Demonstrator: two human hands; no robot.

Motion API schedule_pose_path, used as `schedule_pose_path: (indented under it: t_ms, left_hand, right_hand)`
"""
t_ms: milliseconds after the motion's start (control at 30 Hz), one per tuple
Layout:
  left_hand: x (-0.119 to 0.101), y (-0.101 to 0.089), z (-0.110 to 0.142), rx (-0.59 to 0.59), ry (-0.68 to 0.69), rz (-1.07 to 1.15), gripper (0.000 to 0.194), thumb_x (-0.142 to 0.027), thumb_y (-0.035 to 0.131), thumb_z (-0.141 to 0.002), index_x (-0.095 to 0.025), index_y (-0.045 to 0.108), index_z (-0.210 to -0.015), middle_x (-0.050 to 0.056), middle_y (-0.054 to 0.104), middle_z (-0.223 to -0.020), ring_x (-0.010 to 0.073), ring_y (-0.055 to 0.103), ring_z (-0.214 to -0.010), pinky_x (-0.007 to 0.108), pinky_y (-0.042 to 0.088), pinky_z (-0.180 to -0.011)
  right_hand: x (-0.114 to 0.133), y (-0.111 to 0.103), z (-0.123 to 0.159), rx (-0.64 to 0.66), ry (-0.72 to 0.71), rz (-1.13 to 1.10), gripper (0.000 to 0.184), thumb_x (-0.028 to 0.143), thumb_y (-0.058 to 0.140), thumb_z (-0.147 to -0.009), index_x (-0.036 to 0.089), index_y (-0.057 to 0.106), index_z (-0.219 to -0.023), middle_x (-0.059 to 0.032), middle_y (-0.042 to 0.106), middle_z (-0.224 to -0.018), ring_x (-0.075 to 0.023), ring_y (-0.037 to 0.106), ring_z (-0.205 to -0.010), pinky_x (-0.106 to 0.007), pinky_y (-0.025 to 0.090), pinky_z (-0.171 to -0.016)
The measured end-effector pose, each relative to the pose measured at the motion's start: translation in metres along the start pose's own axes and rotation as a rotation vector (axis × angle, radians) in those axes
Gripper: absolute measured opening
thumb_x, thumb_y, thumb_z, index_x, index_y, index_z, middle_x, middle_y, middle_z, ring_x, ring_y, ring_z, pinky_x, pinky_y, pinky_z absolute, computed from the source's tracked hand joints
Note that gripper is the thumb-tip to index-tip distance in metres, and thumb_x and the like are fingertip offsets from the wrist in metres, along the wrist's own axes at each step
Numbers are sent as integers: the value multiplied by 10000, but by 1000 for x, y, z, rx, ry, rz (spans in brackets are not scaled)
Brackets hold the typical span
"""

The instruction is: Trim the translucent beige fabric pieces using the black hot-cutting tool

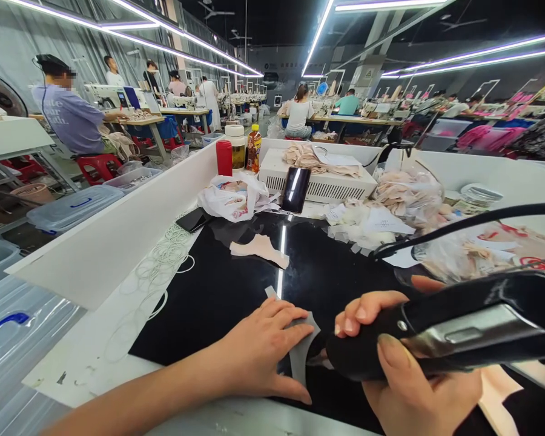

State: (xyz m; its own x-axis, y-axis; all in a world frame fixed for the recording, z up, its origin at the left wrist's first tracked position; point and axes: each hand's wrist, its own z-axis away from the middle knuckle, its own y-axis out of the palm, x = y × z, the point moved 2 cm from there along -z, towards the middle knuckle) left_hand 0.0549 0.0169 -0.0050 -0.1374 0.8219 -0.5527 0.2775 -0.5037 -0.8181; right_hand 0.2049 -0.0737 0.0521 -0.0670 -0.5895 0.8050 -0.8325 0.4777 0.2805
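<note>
My left hand (pixel 266 348) lies flat, fingers spread, over a thin grey curved piece (pixel 300 358) on the glossy black work surface (pixel 209 303). Wrapped around a black corded hand tool (pixel 463 327) with a shiny metal lever is my right hand (pixel 409 369). The tool's narrow tip points left, close beside the grey piece; whether it touches cannot be made out. Farther back lies a beige shaped fabric piece (pixel 261 249). Another beige piece (pixel 499 396) shows partly below my right hand.
White walls (pixel 118 242) border the bench. Pale elastic loops (pixel 158 266) lie at left near a dark phone (pixel 193 219). Another phone (pixel 296 189) leans on a white vented box (pixel 318 175). Bagged fabric pieces (pixel 409 194) crowd the right, under a black cable (pixel 472 227). People sew beyond.
</note>
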Motion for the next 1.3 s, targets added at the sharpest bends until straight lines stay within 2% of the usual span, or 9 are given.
schedule_pose_path:
  t_ms: [367, 667, 767, 833, 867, 967, 1133, 1200, 1300]
  left_hand:
    - [-2, -3, 0, 6, -5, 14, 753, -518, 846, -820, -196, 584, -1448, 164, 544, -1533, 370, 481, -1418, 560, 320, -1234]
    - [2, 0, 0, -21, -14, 65, 762, -529, 864, -810, -196, 590, -1439, 176, 548, -1522, 374, 481, -1428, 567, 357, -1220]
    - [5, -5, 0, -93, -41, 92, 510, -412, 795, -918, -214, 635, -1361, 146, 581, -1490, 322, 512, -1417, 530, 373, -1223]
    - [7, -9, -1, -138, -49, 68, 240, -283, 658, -1022, -212, 679, -1250, 108, 640, -1409, 265, 585, -1340, 517, 348, -1244]
    - [7, -10, -1, -152, -49, 52, 178, -229, 591, -1051, -202, 696, -1193, 92, 679, -1337, 238, 628, -1272, 507, 345, -1248]
    - [7, -11, 0, -169, -39, 10, 212, -165, 511, -1069, -179, 722, -1081, 56, 735, -1113, 191, 689, -1064, 455, 393, -1221]
    - [3, -2, 0, -146, 35, 16, 162, -211, 592, -1045, -206, 753, -1046, -8, 726, -900, 148, 685, -868, 411, 383, -1223]
    - [2, 1, 0, -160, 79, 29, 150, -195, 614, -1030, -200, 764, -1040, -2, 732, -917, 145, 682, -874, 385, 403, -1199]
    - [2, 0, -2, -173, 117, 50, 129, -157, 684, -972, -184, 769, -1065, 48, 744, -1101, 190, 660, -1042, 336, 478, -1097]
  right_hand:
    - [11, 4, 9, 18, -15, -25, 427, 289, 778, -912, 302, 576, -1288, 9, 652, -804, -186, 624, -619, -361, 586, -563]
    - [13, -2, 13, 18, 26, 14, 457, 265, 765, -925, 320, 547, -1323, 8, 650, -830, -191, 622, -662, -397, 601, -623]
    - [15, -7, 8, -23, 18, 40, 466, 253, 794, -890, 312, 566, -1292, 14, 660, -821, -192, 630, -662, -384, 611, -606]
    - [17, -13, 3, -66, 9, 63, 469, 247, 822, -854, 306, 584, -1253, 23, 667, -802, -189, 628, -653, -365, 611, -594]
    - [17, -16, 0, -85, 3, 73, 475, 252, 835, -835, 303, 590, -1239, 26, 673, -796, -190, 627, -648, -361, 610, -590]
    - [16, -28, -9, -136, -20, 126, 497, 250, 856, -797, 302, 600, -1220, 36, 686, -783, -193, 626, -630, -365, 602, -593]
    - [12, -40, -25, -262, -59, 170, 503, 176, 856, -779, 330, 610, -1190, 60, 687, -809, -183, 630, -680, -358, 587, -661]
    - [11, -37, -28, -274, -60, 158, 497, 186, 855, -772, 321, 616, -1186, 60, 679, -809, -178, 624, -682, -349, 581, -651]
    - [11, -26, -24, -234, -58, 119, 507, 195, 848, -770, 298, 617, -1209, 52, 673, -792, -176, 620, -657, -341, 585, -601]
